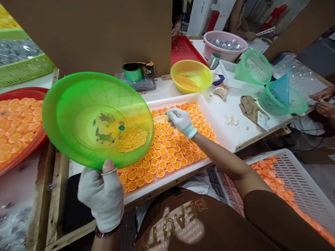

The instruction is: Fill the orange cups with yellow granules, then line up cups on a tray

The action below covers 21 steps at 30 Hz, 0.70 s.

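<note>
- Cups (171,152): orange, close-set in the white tray (230,148) on the bench; many hold yellow bits, some at the far edge look unfilled.
- Spoon (160,118): pale, above the tray's far left part; its load cannot be told.
- Right hand (181,122): gloved, fingers curled round the spoon's handle.
- Pellets (133,140): yellow, heaped at the low right side of the green bowl (73,111).
- Left hand (102,195): gloved, thumb bare at the tip, gripping the bowl's near rim; bowl tilted, partly over the tray.
- Step, as judged: portioning pellets into cups by spoon.
- Next move, as judged: calls for a level spoon over a cup and a steady bowl.
- Yellow bowl (206,75): beyond the tray, holding orange-yellow bits.
- Tape (132,72): green roll, behind the green bowl.
- Crate (309,177): lower right, with orange pieces.
</note>
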### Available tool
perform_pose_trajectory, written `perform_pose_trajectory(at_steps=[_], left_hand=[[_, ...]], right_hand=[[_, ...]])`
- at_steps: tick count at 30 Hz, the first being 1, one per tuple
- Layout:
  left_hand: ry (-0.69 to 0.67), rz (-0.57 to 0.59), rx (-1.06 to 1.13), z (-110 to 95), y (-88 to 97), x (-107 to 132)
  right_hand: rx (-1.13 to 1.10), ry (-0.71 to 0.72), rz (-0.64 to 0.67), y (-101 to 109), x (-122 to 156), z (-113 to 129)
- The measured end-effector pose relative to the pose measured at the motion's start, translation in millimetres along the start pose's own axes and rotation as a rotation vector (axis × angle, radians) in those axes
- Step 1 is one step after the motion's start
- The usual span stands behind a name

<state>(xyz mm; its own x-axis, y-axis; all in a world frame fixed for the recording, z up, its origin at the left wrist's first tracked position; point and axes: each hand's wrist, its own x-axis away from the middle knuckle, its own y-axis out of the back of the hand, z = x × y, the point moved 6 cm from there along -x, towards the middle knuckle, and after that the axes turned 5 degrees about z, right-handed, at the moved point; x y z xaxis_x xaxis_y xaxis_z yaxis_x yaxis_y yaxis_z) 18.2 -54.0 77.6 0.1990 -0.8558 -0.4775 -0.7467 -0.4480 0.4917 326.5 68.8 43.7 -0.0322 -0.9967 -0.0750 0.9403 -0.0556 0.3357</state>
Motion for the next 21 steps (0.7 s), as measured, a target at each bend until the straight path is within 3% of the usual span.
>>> perform_pose_trajectory(at_steps=[3,5,8,11,15,21], left_hand=[[-0.051,-0.006,0.002,-5.6,-3.7,0.5],[-0.059,-0.023,0.0,-9.4,-4.5,1.6],[-0.043,-0.029,-0.028,-13.1,-5.1,3.2],[-0.038,-0.023,-0.036,-12.4,-4.1,4.8],[-0.053,-0.033,-0.037,-4.1,2.8,7.3],[-0.007,-0.084,-0.098,8.6,22.7,7.0]], right_hand=[[0.104,0.146,0.1,-32.8,-6.1,23.2],[0.111,0.14,0.171,-57.3,-4.5,27.6],[-0.118,-0.162,0.277,-90.0,6.6,14.3],[-0.395,-0.436,0.312,-108.1,19.9,1.7],[-0.575,-0.499,0.27,-98.2,14.1,-7.1],[-0.517,-0.408,0.108,-50.0,-10.1,-20.3]])
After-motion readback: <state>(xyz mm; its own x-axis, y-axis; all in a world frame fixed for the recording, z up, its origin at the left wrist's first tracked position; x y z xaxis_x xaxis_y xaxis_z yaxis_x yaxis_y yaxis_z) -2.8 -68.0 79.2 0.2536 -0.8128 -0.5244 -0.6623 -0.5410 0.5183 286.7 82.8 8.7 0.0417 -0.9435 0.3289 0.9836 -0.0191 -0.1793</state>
